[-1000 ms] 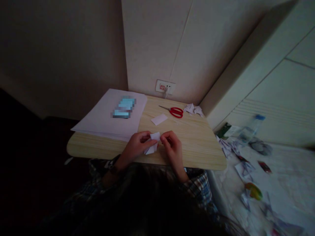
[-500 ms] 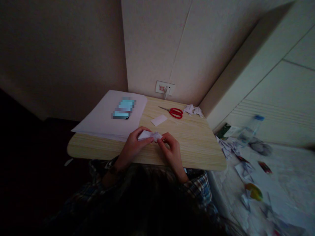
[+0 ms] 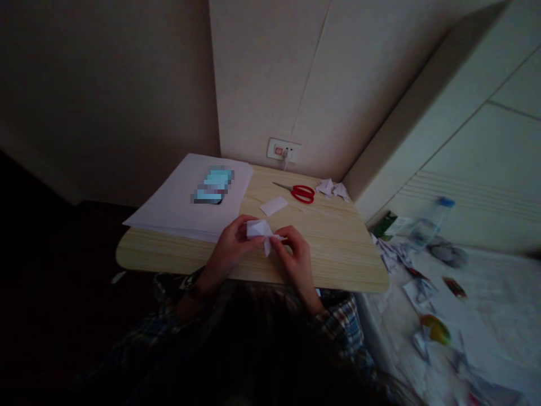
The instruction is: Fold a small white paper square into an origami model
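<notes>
Between my two hands, above the front part of the wooden table (image 3: 338, 248), is a piece of folded white paper (image 3: 258, 228). My left hand (image 3: 232, 241) pinches its left side, thumb in front and fingers behind. On the other side my right hand (image 3: 292, 246) grips a narrow point of the paper between thumb and fingertips. One small flap hangs down between the thumbs. Just beyond the hands lies a small white paper rectangle (image 3: 273, 206). Scissors with red handles (image 3: 303, 193) rest behind it, blades pointing left.
Large white sheets (image 3: 169, 197) cover the table's left side, with a phone (image 3: 213, 186) on top. Folded paper pieces (image 3: 332, 189) sit at the back right corner. A wall socket (image 3: 284, 150) holds a plug. Right of the table, a bed (image 3: 490, 282) carries papers and a bottle (image 3: 431, 225).
The folded paper has turned and opened out in my hands: a broader face shows at the left and a flap now points down. Both hands stay in nearly the same place.
</notes>
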### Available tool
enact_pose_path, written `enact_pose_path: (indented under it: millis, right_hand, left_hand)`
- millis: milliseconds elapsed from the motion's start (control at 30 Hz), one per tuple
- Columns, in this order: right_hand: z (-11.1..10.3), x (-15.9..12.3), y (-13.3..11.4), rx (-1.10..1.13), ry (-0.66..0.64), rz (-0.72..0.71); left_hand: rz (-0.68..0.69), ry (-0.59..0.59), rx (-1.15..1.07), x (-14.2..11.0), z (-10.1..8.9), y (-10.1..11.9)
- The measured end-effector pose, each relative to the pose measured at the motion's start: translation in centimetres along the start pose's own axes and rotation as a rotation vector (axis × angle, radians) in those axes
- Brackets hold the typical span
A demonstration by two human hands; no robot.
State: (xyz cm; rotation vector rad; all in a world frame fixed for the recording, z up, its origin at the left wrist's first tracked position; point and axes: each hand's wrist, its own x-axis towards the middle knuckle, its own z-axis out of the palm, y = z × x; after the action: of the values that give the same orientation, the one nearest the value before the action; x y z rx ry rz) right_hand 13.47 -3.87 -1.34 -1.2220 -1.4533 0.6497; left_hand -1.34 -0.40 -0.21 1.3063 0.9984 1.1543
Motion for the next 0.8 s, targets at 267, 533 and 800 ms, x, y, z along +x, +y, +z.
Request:
enact_pose_path:
  millis: [267,533,800]
  right_hand:
    - [0.07,0.08,-0.18,-0.029,-0.141,-0.072]
    - [0.06,0.04,-0.37,-0.043,-0.128,-0.074]
    - [0.43,-0.14,0.08,0.1,-0.019,0.027]
  left_hand:
    - [-0.041,0.012,-0.079,-0.18,-0.04,-0.21]
    - [-0.022,-0.046,-0.078,-0.05,-0.1,-0.38]
    - [-0.056,-0.04,-0.047,-0.06,-0.15,-0.21]
